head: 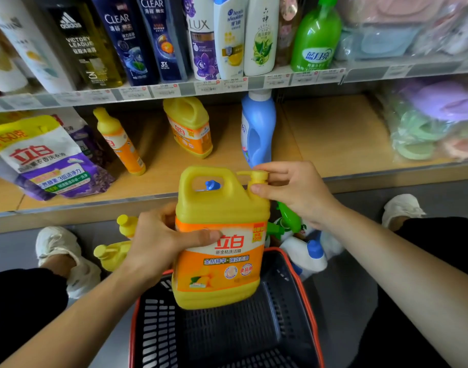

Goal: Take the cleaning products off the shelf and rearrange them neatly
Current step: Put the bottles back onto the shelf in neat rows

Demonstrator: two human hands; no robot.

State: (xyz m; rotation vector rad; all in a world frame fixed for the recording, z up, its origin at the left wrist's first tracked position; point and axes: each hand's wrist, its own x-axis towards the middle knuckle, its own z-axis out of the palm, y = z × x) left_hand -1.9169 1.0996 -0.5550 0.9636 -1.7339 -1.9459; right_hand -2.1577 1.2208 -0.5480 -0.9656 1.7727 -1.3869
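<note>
I hold a large yellow detergent jug (222, 264) with an orange label upright over a dark basket (280, 328). My left hand (158, 243) grips its left side, thumb across the label. My right hand (294, 192) pinches the yellow pump (255, 177) on top of the jug. On the wooden shelf (333, 134) behind stand a smaller yellow jug (190, 126), a slim yellow-orange bottle (120, 142), a blue bottle (258, 128) and a detergent bag (47, 160).
Yellow bottles (113, 253), a green spray bottle (288, 219) and a white bottle with a blue cap (307, 256) lie on the floor beyond the basket. The upper shelf (174, 88) carries shampoo bottles. Wrapped plastic goods (434, 120) fill the right side. My shoes flank the basket.
</note>
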